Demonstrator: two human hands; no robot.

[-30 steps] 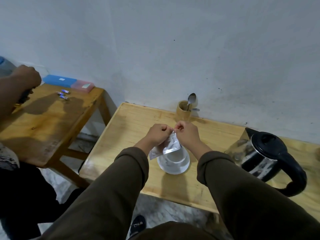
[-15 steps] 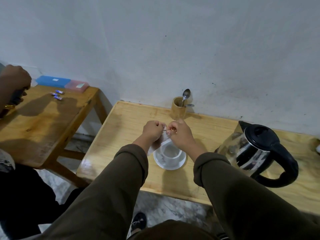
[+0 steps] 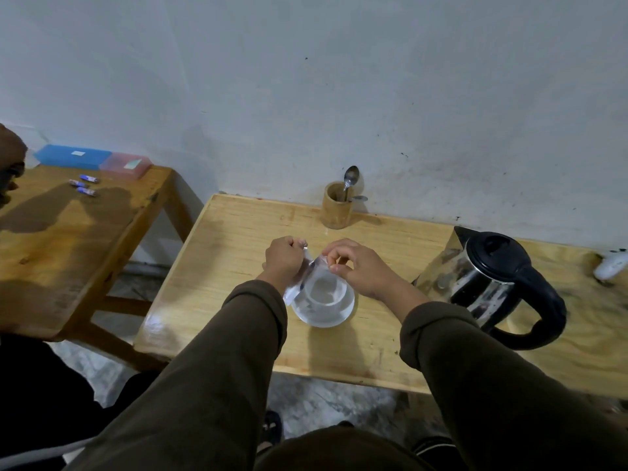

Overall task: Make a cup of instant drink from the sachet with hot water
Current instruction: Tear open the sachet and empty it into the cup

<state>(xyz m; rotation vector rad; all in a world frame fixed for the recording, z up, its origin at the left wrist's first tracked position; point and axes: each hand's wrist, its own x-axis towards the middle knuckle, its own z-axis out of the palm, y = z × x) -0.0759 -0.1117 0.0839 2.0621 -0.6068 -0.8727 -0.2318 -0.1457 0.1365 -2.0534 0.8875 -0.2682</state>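
Note:
A silvery sachet hangs just above a white cup that stands on a white saucer on the light wooden table. My left hand pinches the sachet's top left corner. My right hand pinches its top right part, a gap showing between the two pinched ends. The cup's inside looks pale; I cannot tell whether powder lies in it. A steel kettle with a black lid and handle stands to the right of the cup.
A bamboo holder with a spoon stands at the wall behind the cup. A white object lies at the far right. On a second wooden table at the left are blue and pink boxes and small tubes; another person's hand hovers there.
My hands have drawn apart at the sachet's top, the left going left and the right going right. The sachet now hangs lower over the cup's left rim.

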